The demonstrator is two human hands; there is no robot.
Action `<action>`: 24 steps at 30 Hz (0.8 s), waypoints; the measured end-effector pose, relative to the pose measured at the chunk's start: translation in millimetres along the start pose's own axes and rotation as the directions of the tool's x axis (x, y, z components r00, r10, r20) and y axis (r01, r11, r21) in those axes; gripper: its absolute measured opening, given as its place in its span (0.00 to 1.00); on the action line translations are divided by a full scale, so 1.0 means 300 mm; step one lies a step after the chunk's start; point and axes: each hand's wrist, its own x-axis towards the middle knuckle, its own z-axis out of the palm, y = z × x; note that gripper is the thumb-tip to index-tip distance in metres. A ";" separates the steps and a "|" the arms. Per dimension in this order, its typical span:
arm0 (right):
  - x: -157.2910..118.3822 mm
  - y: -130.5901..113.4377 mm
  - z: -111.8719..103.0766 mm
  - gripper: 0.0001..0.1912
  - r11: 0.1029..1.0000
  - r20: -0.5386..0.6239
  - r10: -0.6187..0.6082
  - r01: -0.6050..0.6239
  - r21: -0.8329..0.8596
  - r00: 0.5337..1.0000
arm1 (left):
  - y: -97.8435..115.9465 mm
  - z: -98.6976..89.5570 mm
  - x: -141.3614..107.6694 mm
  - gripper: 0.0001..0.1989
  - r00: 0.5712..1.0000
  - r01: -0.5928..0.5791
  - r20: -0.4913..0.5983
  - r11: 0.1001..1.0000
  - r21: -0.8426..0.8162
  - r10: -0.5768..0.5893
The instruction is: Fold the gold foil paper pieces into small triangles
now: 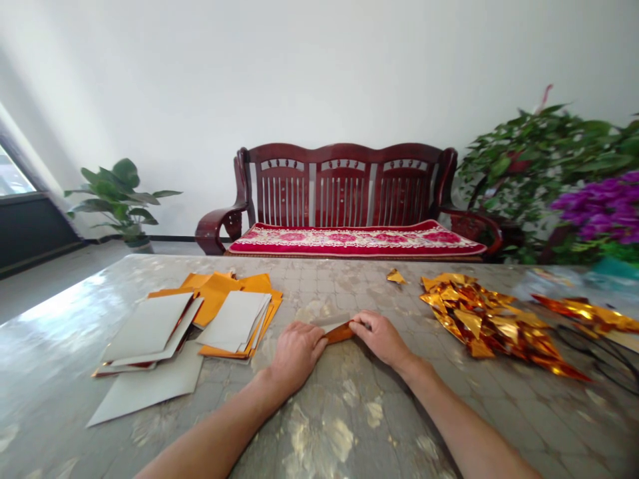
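Observation:
Between my two hands, on the middle of the table, lies a sheet of foil paper (340, 332), partly folded, with an orange-gold face and a pale grey side. My left hand (298, 349) grips its left end, fingers curled and thumb pressed along the edge. My right hand (382, 338) pinches the right end between thumb and fingers. Left of my hands are a stack of grey-backed sheets (150, 329) and a smaller stack (237, 322) with orange sheets under it. A heap of folded gold foil pieces (482, 316) lies to the right.
One small gold piece (396, 276) lies apart near the table's far side. At the right are more foil (589, 313), clear plastic (542, 285) and a dark cord-like object (594, 356). A wooden bench (344, 189) stands behind the patterned table (324, 426), with plants either side.

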 end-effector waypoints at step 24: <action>-0.004 -0.069 0.045 0.10 0.902 -0.104 0.076 -0.113 -0.416 0.992 | -0.012 0.008 0.008 0.07 0.961 0.262 -0.087 0.965 -0.018 -0.263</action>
